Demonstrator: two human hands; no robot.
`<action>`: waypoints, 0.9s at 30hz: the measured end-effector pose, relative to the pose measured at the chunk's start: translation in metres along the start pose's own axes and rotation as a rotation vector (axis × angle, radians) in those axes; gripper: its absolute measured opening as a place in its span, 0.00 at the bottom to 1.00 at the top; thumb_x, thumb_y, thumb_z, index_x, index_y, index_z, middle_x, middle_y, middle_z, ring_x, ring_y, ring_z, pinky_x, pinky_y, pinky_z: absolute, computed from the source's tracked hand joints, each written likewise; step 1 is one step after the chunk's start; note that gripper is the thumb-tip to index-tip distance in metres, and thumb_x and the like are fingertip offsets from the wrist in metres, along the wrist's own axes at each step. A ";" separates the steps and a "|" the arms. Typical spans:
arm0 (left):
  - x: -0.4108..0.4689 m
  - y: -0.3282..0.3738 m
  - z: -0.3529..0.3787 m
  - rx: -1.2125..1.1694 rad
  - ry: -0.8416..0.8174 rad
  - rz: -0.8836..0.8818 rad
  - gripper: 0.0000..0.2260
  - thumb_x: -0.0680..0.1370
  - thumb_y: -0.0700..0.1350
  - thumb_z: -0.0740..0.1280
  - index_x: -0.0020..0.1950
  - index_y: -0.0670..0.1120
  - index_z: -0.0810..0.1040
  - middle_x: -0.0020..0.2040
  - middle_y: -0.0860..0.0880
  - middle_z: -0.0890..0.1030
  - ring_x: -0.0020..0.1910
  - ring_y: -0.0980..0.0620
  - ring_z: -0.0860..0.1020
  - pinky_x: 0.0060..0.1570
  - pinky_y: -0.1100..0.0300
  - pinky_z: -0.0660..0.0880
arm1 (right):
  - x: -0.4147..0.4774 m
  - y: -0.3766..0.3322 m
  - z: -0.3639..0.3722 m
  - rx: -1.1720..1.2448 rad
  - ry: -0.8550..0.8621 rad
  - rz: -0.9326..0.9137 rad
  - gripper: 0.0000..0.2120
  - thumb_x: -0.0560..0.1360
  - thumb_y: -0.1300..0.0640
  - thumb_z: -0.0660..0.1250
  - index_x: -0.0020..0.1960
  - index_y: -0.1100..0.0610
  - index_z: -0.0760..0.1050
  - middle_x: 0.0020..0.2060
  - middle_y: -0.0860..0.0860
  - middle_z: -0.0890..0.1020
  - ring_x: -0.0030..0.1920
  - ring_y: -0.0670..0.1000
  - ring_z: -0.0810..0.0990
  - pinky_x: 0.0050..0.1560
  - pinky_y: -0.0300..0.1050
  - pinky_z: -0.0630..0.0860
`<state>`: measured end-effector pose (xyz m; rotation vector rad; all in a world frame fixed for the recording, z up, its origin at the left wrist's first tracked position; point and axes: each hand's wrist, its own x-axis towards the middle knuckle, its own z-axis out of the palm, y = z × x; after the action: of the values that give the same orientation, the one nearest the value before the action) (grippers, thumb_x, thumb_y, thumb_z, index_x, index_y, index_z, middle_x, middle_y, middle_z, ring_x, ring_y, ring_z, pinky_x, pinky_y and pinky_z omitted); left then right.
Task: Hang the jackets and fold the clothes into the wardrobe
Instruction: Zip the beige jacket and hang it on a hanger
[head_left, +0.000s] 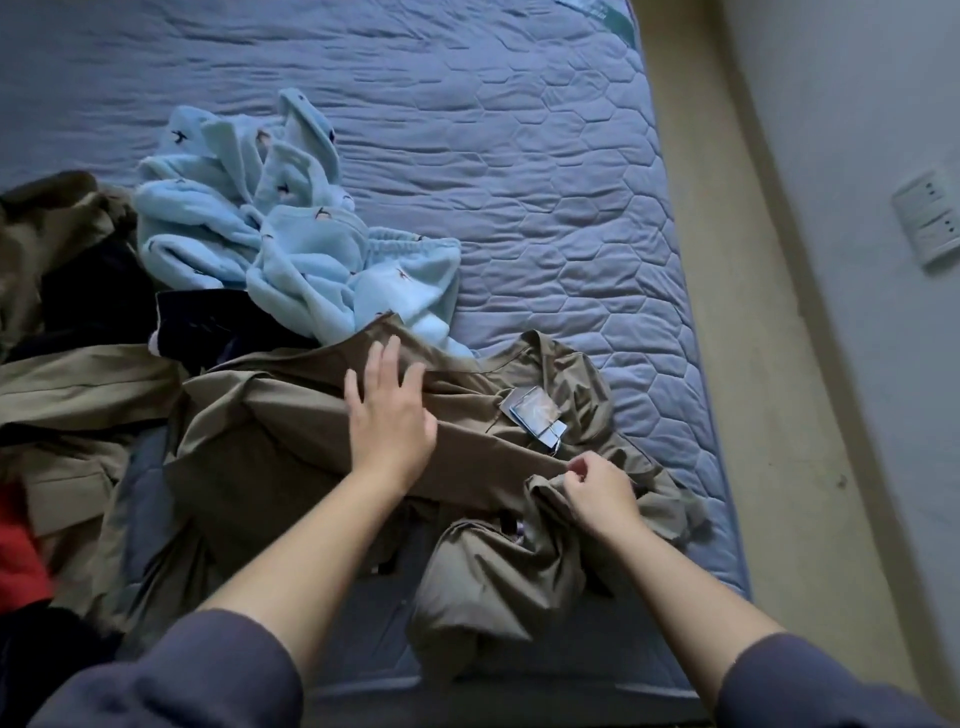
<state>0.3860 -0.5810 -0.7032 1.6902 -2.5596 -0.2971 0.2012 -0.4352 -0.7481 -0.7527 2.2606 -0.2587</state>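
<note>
Barely started, seemingly: flattening khaki jacket (270, 447) with spread left hand (387, 415), pinching its cloth with right hand (597, 491), by near edge of mattress (519, 156), beside unfolded blue fleece (291, 249).

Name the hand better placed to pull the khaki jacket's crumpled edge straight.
Right: the right hand pinches that edge of the khaki jacket, while the left hand rests flat on it.

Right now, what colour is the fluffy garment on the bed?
The fluffy garment is light blue with small dark motifs; head view.
</note>
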 end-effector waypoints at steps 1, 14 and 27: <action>0.013 -0.005 0.002 0.057 0.013 0.004 0.26 0.72 0.43 0.67 0.70 0.48 0.67 0.77 0.43 0.54 0.77 0.45 0.50 0.72 0.41 0.45 | 0.009 -0.003 0.006 -0.012 -0.040 0.001 0.11 0.75 0.58 0.61 0.54 0.56 0.77 0.54 0.55 0.82 0.57 0.57 0.76 0.53 0.43 0.69; 0.071 -0.028 0.016 0.160 -0.165 -0.175 0.21 0.74 0.42 0.68 0.64 0.47 0.65 0.55 0.42 0.75 0.52 0.39 0.76 0.40 0.52 0.70 | 0.065 0.002 0.053 0.137 -0.298 0.296 0.37 0.71 0.44 0.70 0.70 0.60 0.57 0.58 0.59 0.78 0.47 0.56 0.82 0.49 0.44 0.75; 0.000 -0.003 -0.050 -0.677 -0.025 -0.358 0.06 0.76 0.36 0.58 0.45 0.43 0.74 0.44 0.42 0.80 0.46 0.43 0.75 0.43 0.58 0.66 | -0.001 -0.032 -0.006 0.259 0.000 -0.073 0.06 0.74 0.61 0.59 0.43 0.57 0.74 0.45 0.60 0.81 0.50 0.60 0.77 0.47 0.48 0.69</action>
<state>0.3963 -0.5889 -0.6552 1.8139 -1.8149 -1.0597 0.2116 -0.4602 -0.7305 -0.6973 2.1479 -0.5741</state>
